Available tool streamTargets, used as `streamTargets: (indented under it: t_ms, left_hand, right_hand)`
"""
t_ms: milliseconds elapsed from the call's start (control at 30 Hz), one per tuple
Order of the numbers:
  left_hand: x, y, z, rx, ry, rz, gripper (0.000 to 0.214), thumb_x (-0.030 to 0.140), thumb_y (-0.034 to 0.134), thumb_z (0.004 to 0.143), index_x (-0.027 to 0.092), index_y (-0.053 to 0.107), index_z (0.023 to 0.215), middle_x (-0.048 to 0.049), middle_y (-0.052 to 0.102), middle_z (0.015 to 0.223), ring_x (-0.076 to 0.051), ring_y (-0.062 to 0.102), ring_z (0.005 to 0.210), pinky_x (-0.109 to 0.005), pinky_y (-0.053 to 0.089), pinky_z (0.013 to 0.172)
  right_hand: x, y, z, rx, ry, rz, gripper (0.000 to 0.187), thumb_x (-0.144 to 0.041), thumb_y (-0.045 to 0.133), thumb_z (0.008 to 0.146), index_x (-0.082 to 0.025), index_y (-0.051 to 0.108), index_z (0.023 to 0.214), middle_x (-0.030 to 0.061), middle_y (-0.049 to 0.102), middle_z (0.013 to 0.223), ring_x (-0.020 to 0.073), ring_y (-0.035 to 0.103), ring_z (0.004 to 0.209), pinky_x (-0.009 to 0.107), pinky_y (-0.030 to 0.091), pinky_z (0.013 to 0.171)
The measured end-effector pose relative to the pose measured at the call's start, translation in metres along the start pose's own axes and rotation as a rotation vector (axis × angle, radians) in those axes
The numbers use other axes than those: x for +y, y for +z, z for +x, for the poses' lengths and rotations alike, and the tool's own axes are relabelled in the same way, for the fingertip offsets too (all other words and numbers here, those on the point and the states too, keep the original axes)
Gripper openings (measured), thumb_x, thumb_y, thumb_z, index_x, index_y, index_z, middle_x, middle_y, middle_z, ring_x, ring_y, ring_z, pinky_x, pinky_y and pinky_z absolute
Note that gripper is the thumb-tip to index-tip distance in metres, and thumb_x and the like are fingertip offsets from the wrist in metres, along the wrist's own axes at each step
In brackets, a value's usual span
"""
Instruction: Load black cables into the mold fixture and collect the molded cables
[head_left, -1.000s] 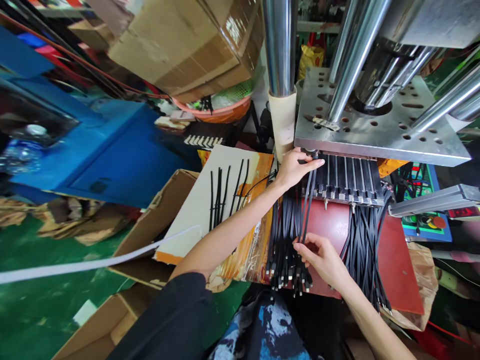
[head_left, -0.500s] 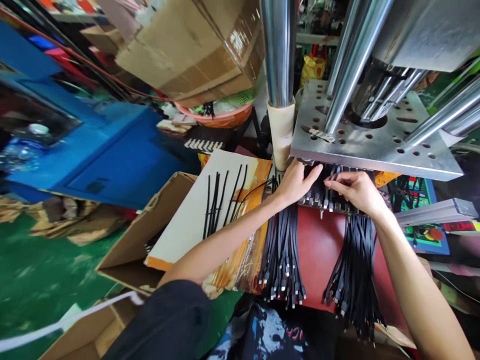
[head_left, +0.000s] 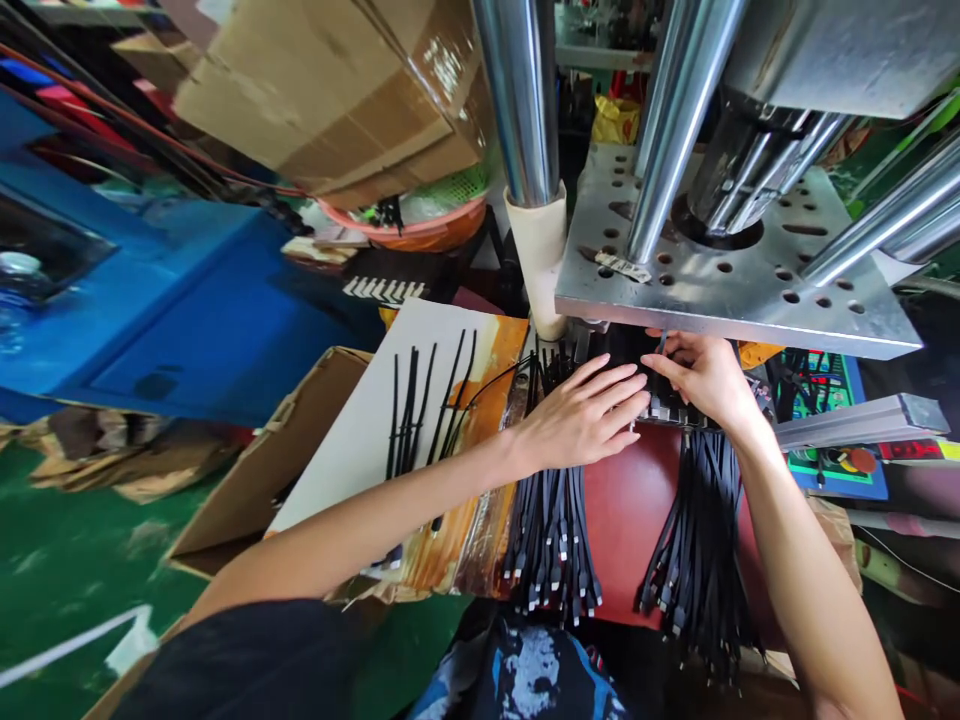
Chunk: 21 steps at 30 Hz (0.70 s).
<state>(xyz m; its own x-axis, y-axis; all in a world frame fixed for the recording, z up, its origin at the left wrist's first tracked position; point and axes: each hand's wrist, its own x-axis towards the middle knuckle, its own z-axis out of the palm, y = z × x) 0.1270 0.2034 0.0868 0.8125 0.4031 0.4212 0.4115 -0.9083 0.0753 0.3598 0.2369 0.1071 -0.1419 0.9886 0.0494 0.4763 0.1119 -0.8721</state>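
Note:
My left hand (head_left: 581,412) is palm down with its fingers stretched out, over the front left part of a dark metal fixture (head_left: 667,410). It holds nothing that I can see. Under the front edge of the steel press plate (head_left: 739,318), my right hand (head_left: 701,378) pinches a thin black cable (head_left: 661,343) between thumb and fingers. Most of that cable is hidden by the hand and plate. Two bundles of flat black cables with metal plugs hang over the red table front: the left bundle (head_left: 555,540) below my left hand, the right bundle (head_left: 701,550) below my right forearm.
Left of the fixture lies a white board (head_left: 360,420) with several black cables on it. An open cardboard box (head_left: 255,480) stands beyond it. Steel columns (head_left: 517,100) rise around the press plate. A control panel (head_left: 847,410) with a red button sits at the right.
My left hand has come out from under the plate's edge toward me, and its fingers have spread flat. My right hand stays pinched near the fixture. The view has shifted slightly.

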Motion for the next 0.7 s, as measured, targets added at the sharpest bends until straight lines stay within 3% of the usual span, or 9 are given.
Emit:
streamTargets:
  t_ms: [67, 133, 200, 267, 333, 433, 533, 700]
  left_hand:
    - [0.012, 0.001, -0.001, -0.033, -0.055, 0.031, 0.050, 0.040, 0.062, 0.106, 0.012, 0.061, 0.147, -0.0198, 0.059, 0.157, -0.037, 0.048, 0.153, -0.065, 0.033, 0.131]
    - [0.025, 0.002, -0.001, -0.063, -0.132, 0.089, 0.054, 0.041, 0.061, 0.106, 0.012, 0.058, 0.151, -0.0213, 0.053, 0.161, -0.038, 0.043, 0.156, -0.068, 0.030, 0.130]
    - [0.036, 0.003, -0.001, -0.101, -0.214, 0.140, 0.056, 0.040, 0.060, 0.107, 0.012, 0.055, 0.154, -0.0212, 0.048, 0.166, -0.038, 0.039, 0.159, -0.068, 0.028, 0.131]
    - [0.044, 0.002, 0.001, -0.143, -0.258, 0.153, 0.059, 0.044, 0.059, 0.106, 0.012, 0.053, 0.156, -0.0211, 0.043, 0.169, -0.038, 0.034, 0.161, -0.067, 0.026, 0.132]
    - [0.046, -0.001, 0.005, -0.170, -0.268, 0.133, 0.066, 0.051, 0.056, 0.107, 0.009, 0.050, 0.158, -0.0219, 0.039, 0.171, -0.038, 0.031, 0.163, -0.066, 0.024, 0.133]
    - [0.036, -0.003, 0.020, -0.173, -0.315, 0.091, 0.072, 0.052, 0.045, 0.110, 0.003, 0.043, 0.162, -0.0223, 0.037, 0.172, -0.036, 0.029, 0.163, -0.063, 0.018, 0.135]
    - [0.014, -0.004, 0.043, -0.169, -0.400, 0.070, 0.064, 0.042, 0.041, 0.111, 0.002, 0.042, 0.162, -0.0220, 0.040, 0.170, -0.034, 0.033, 0.162, -0.061, 0.019, 0.135]
    - [-0.023, -0.001, 0.075, -0.189, -0.425, 0.049, 0.045, 0.029, 0.042, 0.110, 0.001, 0.062, 0.139, -0.0250, 0.068, 0.142, -0.035, 0.064, 0.133, -0.051, 0.049, 0.114]
  right_hand:
    - [0.000, 0.002, 0.001, 0.054, 0.008, -0.070, 0.041, -0.059, 0.075, 0.088, -0.019, 0.068, 0.085, -0.0011, 0.062, 0.060, 0.0134, 0.050, 0.041, 0.028, 0.035, 0.043]
    - [-0.002, 0.005, -0.003, 0.189, 0.010, -0.199, 0.036, -0.053, 0.074, 0.091, -0.019, 0.068, 0.083, -0.0013, 0.060, 0.056, 0.0154, 0.052, 0.042, 0.030, 0.040, 0.048]
    - [-0.006, 0.006, -0.016, 0.341, -0.053, -0.347, 0.027, -0.044, 0.069, 0.095, -0.018, 0.072, 0.094, 0.0030, 0.067, 0.069, 0.0187, 0.060, 0.053, 0.034, 0.049, 0.059]
    - [-0.009, 0.006, -0.036, 0.329, -0.184, -0.508, 0.027, -0.032, 0.058, 0.100, -0.016, 0.076, 0.113, 0.0104, 0.070, 0.095, 0.0227, 0.067, 0.076, 0.039, 0.056, 0.076]
    - [-0.013, 0.006, -0.055, 0.186, -0.263, -0.687, 0.040, -0.020, 0.046, 0.101, -0.016, 0.076, 0.128, 0.0146, 0.065, 0.111, 0.0252, 0.066, 0.090, 0.041, 0.057, 0.087]
    - [-0.017, 0.008, -0.063, 0.067, -0.197, -0.926, 0.052, -0.013, 0.043, 0.100, -0.017, 0.070, 0.144, 0.0155, 0.062, 0.108, 0.0274, 0.064, 0.091, 0.042, 0.056, 0.086]
    - [-0.018, 0.011, -0.038, 0.072, -0.125, -1.056, 0.055, -0.010, 0.044, 0.099, -0.019, 0.065, 0.150, 0.0185, 0.066, 0.114, 0.0310, 0.067, 0.100, 0.041, 0.054, 0.088]
    - [-0.011, 0.011, 0.017, 0.092, -0.123, -0.987, 0.048, -0.012, 0.038, 0.100, -0.012, 0.072, 0.135, 0.0225, 0.074, 0.122, 0.0359, 0.068, 0.113, 0.048, 0.053, 0.098]
